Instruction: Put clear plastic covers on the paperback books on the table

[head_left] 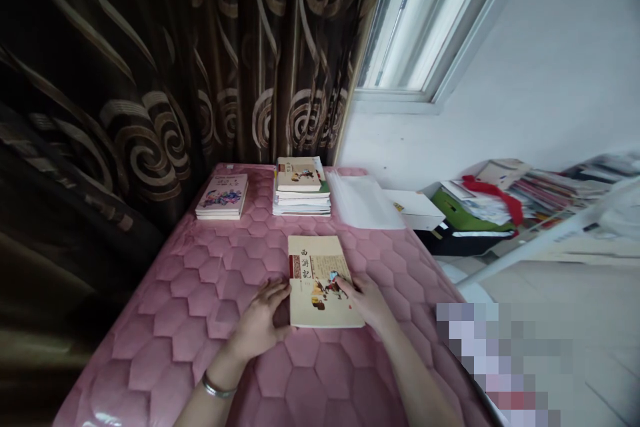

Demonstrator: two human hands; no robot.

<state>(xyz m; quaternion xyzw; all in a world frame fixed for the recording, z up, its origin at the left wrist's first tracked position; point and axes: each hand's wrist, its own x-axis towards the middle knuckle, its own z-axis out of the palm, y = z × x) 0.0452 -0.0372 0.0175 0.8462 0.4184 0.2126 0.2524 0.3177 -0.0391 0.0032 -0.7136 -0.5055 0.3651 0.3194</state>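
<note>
A cream book (pixel 323 287) with dark characters and a small painted figure on its cover lies flat on the pink table cover (pixel 200 320). At its left edge is my left hand (pixel 263 320), fingers apart, with a silver bracelet on the wrist. My right hand (pixel 365 297) grips the right edge of the book, the thumb on the cover and the other fingers mostly hidden at the side. Farther back stands a stack of books and papers (pixel 301 202), topped by a similar cream book (pixel 299 174).
Two or more books (pixel 223 197) lie at the back left. Clear plastic sheets (pixel 367 200) and a white box (pixel 414 209) are at the back right. Patterned curtains (pixel 240 53) hang behind. Beyond the right edge are piled papers (pixel 480 203) and a white bar (pixel 540 240).
</note>
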